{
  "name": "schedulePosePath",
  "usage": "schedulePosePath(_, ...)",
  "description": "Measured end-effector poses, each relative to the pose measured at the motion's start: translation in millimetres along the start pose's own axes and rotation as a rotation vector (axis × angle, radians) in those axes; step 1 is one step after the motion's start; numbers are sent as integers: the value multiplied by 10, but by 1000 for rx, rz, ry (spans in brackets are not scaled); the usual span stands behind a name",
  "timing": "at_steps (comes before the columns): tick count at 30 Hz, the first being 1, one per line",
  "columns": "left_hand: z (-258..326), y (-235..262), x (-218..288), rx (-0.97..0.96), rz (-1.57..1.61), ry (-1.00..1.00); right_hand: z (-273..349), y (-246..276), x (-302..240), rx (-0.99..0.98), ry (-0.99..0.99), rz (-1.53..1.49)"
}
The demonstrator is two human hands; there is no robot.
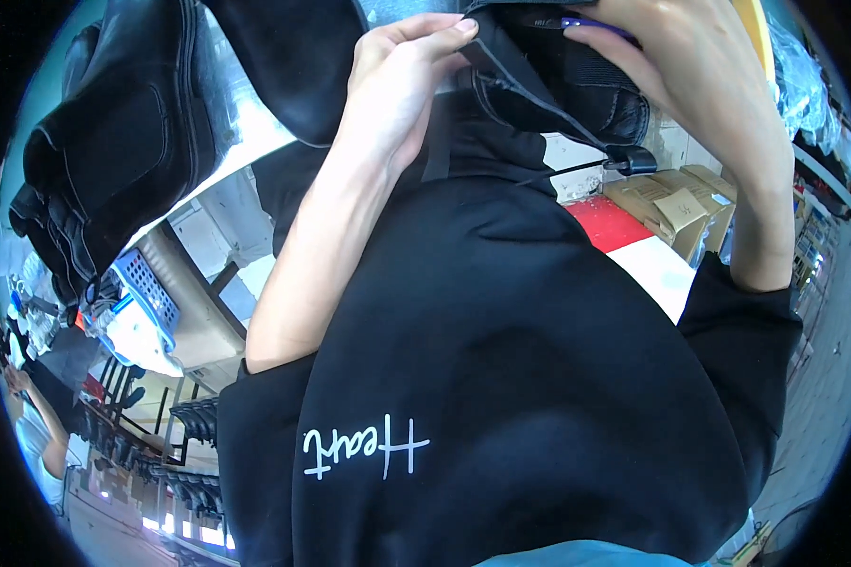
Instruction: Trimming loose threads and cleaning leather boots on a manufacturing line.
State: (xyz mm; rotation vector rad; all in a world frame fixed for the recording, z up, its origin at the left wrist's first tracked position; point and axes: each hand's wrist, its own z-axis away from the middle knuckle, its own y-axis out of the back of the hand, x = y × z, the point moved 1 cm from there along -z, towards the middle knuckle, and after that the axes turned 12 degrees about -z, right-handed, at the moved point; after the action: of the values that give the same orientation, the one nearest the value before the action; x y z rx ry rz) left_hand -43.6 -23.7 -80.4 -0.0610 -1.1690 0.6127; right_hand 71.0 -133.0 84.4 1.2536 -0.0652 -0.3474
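At the top of the head view my left hand (411,61) is closed, thumb and fingers pinching a thin black strap (520,80). My right hand (686,52) is closed around a small purple-handled tool (600,25), its thumb along the handle; the tool's working end cannot be made out. Between and below the hands is a black boot (596,99) with a ribbed elastic panel, partly hidden by the strap and the right hand. A black cord with a thick black end piece (631,161) hangs just below it, in front of my black shirt.
Several black boots (113,123) stand on a pale tabletop (255,128) at the left. Beyond are a blue plastic basket (147,288), racks of dark footwear (194,420) and another person (43,439). At the right are cardboard boxes (676,203) and clear plastic wrapping (804,90).
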Motion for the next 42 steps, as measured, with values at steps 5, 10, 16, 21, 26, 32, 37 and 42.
schedulePosePath(5,-47,32,-6,-67,-110,-42,31,59,-70,49,-38,-64)
schedulePosePath(10,35,-31,56,38,-280,-24,191,-212,39,187,185,155)
schedulePosePath(16,27,-142,91,0,-409,-51,264,-215,-9,106,144,244)
schedulePosePath(21,24,-165,53,-19,-468,-66,272,-206,-68,89,177,290)
schedulePosePath(26,31,-183,93,-20,-492,-67,260,-161,-90,28,174,324)
schedulePosePath(32,-2,-181,-14,20,-545,-152,224,-187,-119,7,182,310)
schedulePosePath(37,-13,-218,0,6,-523,-150,198,-184,-104,-22,188,268)
schedulePosePath(42,-29,-217,-41,27,-531,-167,185,-216,-134,-29,203,326)
